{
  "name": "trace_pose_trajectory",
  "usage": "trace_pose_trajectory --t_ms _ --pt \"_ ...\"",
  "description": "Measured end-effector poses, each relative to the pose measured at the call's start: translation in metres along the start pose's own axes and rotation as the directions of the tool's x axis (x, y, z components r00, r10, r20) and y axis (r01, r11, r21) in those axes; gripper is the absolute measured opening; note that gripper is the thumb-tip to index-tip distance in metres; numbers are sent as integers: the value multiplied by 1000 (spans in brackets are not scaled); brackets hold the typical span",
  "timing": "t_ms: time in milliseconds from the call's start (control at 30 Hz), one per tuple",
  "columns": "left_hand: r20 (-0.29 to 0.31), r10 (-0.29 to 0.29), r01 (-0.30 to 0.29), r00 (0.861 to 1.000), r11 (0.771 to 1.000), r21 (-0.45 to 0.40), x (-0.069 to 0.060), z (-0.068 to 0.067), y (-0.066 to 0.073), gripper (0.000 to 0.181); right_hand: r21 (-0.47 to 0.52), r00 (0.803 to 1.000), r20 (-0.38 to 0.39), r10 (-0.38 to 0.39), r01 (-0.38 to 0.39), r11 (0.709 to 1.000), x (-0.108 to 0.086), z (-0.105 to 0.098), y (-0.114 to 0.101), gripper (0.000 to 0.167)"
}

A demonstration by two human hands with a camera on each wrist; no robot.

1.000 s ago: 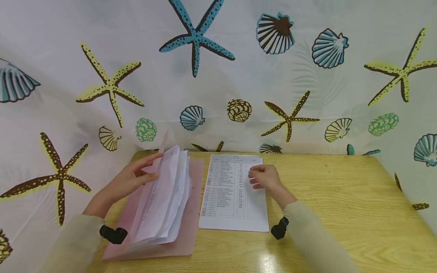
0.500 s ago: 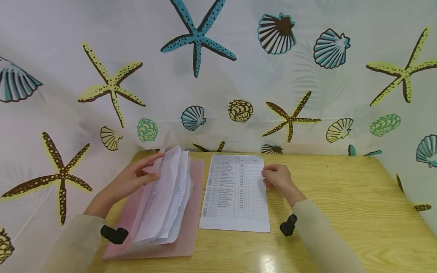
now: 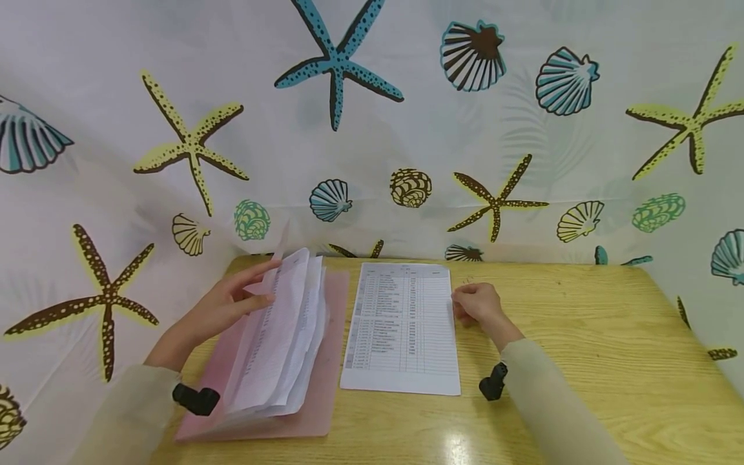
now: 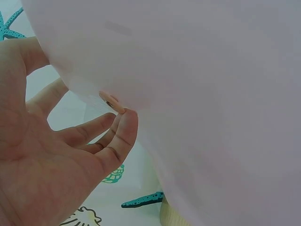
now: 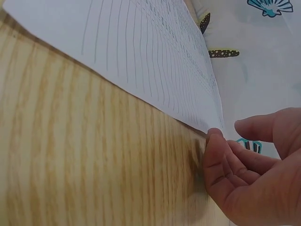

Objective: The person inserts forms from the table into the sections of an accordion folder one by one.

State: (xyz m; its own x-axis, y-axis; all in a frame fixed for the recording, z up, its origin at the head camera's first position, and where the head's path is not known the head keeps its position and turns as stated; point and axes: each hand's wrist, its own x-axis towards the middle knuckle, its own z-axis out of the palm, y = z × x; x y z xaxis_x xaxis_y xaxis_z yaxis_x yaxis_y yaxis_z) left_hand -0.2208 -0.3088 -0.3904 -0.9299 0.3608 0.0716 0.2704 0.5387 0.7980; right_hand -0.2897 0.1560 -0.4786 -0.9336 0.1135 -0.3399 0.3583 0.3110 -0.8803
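On the left of the table lies an opened pink folder (image 3: 336,336) with a thick fan of white pages (image 3: 279,336) standing half raised. My left hand (image 3: 232,300) holds these pages at their upper left edge, thumb and index finger towards them. In the left wrist view a large pale sheet (image 4: 202,94) covers part of the fingers; a small tan piece (image 4: 112,101) shows by a fingertip. A printed table sheet (image 3: 401,329) lies flat beside the folder. My right hand (image 3: 479,303) touches its right edge with loosely bent fingers; the right wrist view shows the thumb apart.
Both things lie on a wooden table (image 3: 581,336). A white cloth (image 3: 372,142) with starfish and shells hangs behind and along both sides. Black wrist cameras (image 3: 493,382) sit on both wrists.
My right hand has moved right, from over the printed sheet to its right edge. My left hand and the raised pages stay in place.
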Motion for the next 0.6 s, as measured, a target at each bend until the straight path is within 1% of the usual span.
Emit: trace_pose_trajectory --t_ms 167,267,400,600 --pt "-1 2 -2 1000 1000 -7 0 0 -1 65 -16 1000 -5 6 -6 1000 4 2 2 36" --pt "-3 -2 2 1000 1000 -10 0 -1 -1 65 -26 1000 -7 2 -2 1000 6 3 4 36" --pt "-1 6 -6 1000 1000 -20 -1 -1 0 65 -45 1000 -12 -11 11 999 8 5 5 35" --pt "-7 -16 16 1000 1000 -3 -2 -1 0 66 -80 1000 -13 -18 17 997 9 7 6 31"
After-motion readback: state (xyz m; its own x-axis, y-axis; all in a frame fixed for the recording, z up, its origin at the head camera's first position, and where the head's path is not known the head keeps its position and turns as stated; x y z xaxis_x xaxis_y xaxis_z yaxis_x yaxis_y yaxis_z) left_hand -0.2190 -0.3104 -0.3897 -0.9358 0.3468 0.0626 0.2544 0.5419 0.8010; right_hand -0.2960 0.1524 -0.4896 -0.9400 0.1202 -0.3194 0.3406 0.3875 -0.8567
